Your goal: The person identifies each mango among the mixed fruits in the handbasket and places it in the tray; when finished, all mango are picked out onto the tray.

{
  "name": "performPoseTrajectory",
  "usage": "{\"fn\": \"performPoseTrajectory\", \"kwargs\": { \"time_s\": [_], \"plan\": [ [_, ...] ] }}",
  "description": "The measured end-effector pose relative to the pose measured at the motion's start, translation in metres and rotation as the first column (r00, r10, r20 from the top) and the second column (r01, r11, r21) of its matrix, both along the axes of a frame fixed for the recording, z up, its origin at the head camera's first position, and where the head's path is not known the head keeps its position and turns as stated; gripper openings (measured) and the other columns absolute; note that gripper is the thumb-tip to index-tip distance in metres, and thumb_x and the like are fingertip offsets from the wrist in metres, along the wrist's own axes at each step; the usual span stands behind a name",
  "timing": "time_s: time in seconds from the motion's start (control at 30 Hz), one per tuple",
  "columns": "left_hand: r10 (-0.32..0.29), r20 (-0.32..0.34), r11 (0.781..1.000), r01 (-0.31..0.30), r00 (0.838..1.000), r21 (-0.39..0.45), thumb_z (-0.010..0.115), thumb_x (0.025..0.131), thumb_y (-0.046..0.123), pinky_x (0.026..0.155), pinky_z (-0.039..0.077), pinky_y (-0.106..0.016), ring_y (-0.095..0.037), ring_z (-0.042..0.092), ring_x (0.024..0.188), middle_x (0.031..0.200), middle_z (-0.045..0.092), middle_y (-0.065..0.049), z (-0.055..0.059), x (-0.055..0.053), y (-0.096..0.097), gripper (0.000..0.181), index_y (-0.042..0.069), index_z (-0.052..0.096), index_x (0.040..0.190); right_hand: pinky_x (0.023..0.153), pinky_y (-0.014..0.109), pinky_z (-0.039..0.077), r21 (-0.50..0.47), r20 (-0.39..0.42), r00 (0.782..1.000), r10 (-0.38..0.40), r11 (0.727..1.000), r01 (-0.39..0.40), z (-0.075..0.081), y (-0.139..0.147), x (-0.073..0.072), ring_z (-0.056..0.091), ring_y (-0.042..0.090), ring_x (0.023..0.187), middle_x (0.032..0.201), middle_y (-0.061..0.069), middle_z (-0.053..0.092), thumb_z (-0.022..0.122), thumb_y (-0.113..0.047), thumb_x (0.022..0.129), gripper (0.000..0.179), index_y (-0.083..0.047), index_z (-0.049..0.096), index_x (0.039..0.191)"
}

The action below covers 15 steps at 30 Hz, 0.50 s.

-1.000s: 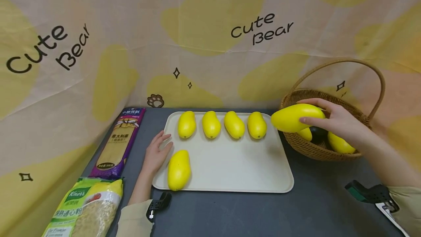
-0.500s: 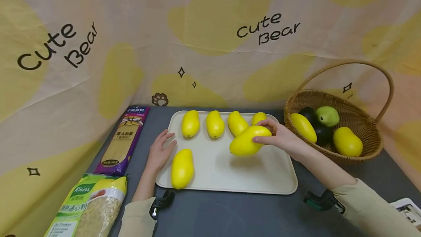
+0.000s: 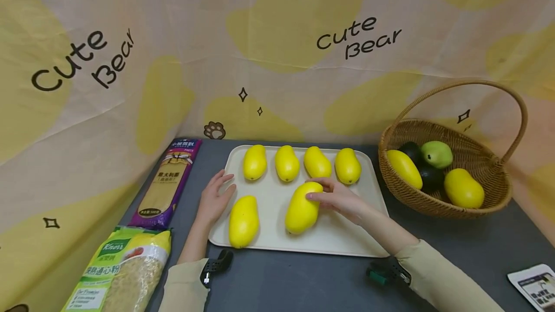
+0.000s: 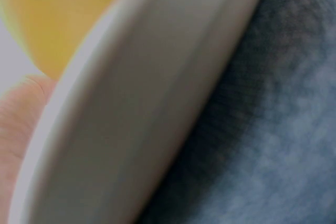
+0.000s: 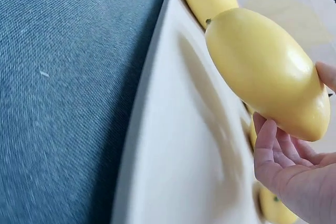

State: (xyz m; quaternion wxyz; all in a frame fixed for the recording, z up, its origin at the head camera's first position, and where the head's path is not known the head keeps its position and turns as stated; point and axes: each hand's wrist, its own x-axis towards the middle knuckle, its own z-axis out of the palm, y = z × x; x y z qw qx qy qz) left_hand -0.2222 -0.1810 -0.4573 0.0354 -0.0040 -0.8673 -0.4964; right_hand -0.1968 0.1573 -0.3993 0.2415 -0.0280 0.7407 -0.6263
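Observation:
My right hand grips a yellow mango by its far end, thumb on one side and fingers on the other. In the right wrist view this mango hangs tilted above the tray, its shadow below. The cream tray bears a back row of several mangoes and a single mango at its front left. My left hand rests at the tray's left edge, fingers loosely extended, beside that front mango. The left wrist view is blurred, mostly showing the tray's rim.
A wicker basket with a tall handle stands at the right, holding yellow mangoes, a green fruit and dark fruits. Pasta packets, one purple and one green-yellow, lie at left. A white-edged device or card lies front right.
My right hand has carried the mango leftward from the basket to over the tray's front middle, turning it more upright. The left hand stays by the tray's edge. The view has shifted slightly.

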Motion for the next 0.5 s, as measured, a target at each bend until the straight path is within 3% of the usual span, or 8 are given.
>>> {"fn": "performPoseTrajectory", "kwargs": {
  "time_s": [0.23,0.5],
  "plan": [
    [-0.004,0.001,1.0,0.004,1.0,-0.006,0.058,0.098,0.025,0.114,0.02,-0.055,-0.034,0.025,0.143,0.157,0.03,-0.011,0.0,0.0,0.001,0.041,0.006,0.057,0.134,0.085,0.032,0.054,-0.036,0.052,0.998,-0.023,0.999,0.025,-0.014,-0.014,-0.001,0.061,0.022,0.094,0.118,0.015,0.057,0.074,-0.028,0.087,0.067,0.0,0.041,0.138],
    [-0.006,0.019,1.0,0.005,1.0,0.004,0.058,0.098,0.024,0.114,0.02,-0.055,-0.034,0.023,0.144,0.157,0.029,-0.009,0.001,0.0,0.001,0.041,0.007,0.057,0.135,0.076,0.029,0.054,-0.025,0.033,0.999,-0.004,1.0,0.005,-0.023,-0.029,-0.001,0.063,0.021,0.087,0.11,0.011,0.065,0.073,-0.029,0.088,0.059,-0.003,0.046,0.133]
  ]
}}
